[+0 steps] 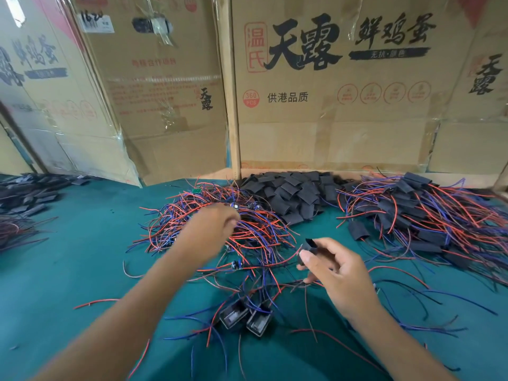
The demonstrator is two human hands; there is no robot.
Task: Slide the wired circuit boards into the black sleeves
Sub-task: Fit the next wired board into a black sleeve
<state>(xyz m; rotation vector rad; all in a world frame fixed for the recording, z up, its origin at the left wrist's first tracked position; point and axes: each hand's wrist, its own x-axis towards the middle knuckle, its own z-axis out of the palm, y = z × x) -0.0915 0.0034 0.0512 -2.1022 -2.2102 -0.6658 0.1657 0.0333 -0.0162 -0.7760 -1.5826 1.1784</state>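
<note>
My right hand (334, 266) pinches an empty black sleeve (309, 248) between thumb and fingers, its open end facing up and left. My left hand (213, 225) reaches into the tangled pile of wired circuit boards (247, 232) with red and blue wires, its fingers closed around some wires. A heap of empty black sleeves (295, 196) lies behind that pile. Two sleeved boards (246, 317) rest on the green table near me. A large pile of sleeved boards with wires (423, 213) fills the right side.
Cardboard boxes (330, 105) stand as a wall along the back of the green table (82, 257). More black sleeves (30, 191) and wires (16, 232) lie at the far left. Loose wires trail across the table in front of me.
</note>
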